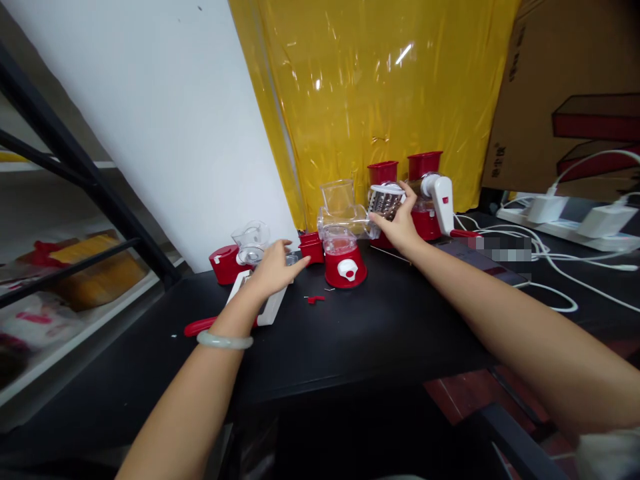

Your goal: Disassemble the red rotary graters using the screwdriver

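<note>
My right hand (400, 223) grips a metal grater drum (386, 200) with a white rim, held at the side of a clear rotary grater body on a red base (344, 265). My left hand (274, 268) reaches over a white crank handle with a red grip (270, 308) lying on the black table (380, 333); its fingers are stretched forward toward a small red part (312, 247). A pale bangle sits on the left wrist. Behind my left hand lies another grater with a clear hopper (250, 243) and red base.
An assembled red and white grater (430, 197) stands at the back before a yellow plastic sheet. A small red clip (316, 299) lies on the table. White cables and chargers (555, 220) sit right, a cardboard box behind them. A shelf with packages stands left.
</note>
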Available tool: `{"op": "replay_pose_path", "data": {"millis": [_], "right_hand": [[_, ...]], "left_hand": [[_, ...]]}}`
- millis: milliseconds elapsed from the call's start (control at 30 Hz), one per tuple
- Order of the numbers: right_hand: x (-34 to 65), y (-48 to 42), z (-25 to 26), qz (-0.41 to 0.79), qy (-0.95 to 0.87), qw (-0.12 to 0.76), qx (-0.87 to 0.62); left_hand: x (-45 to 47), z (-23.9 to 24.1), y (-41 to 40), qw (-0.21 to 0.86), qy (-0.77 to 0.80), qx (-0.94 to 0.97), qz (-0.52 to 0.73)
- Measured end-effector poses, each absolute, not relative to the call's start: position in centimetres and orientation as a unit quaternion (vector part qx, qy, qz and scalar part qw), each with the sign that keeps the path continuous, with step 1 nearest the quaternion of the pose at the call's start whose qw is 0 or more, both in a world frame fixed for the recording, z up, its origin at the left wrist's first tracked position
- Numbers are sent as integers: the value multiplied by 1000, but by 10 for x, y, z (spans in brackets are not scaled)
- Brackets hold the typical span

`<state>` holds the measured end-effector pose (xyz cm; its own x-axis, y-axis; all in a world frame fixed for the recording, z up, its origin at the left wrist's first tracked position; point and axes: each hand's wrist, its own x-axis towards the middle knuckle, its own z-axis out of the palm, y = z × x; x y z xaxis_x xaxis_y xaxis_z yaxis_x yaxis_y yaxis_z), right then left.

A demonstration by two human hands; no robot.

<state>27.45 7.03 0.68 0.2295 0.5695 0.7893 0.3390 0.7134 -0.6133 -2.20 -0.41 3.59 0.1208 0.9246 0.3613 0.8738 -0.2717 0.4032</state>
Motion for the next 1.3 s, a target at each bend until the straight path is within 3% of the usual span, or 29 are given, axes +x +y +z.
{"op": "replay_pose_path", "data": {"millis": [100,167,533,933,1133,1300], "right_hand": [[274,71,6,99,-620,678,-382],[274,72,5,103,-622,671,-391],[274,75,7,145,-636,670,-353],[278,72,9,121,-647,649,-382],[261,67,-7,156,-664,593,-428],[240,72,-5,183,-634,506,-555]], "left_hand": [[13,31,-7,242,485,747,384],[33,22,-5,286,451,744,402],[59,-9,13,213,495,711,452],[35,15,5,230,491,632,555],[19,28,12,201,434,596,645],[12,34,9,146,442,579,669]]}}
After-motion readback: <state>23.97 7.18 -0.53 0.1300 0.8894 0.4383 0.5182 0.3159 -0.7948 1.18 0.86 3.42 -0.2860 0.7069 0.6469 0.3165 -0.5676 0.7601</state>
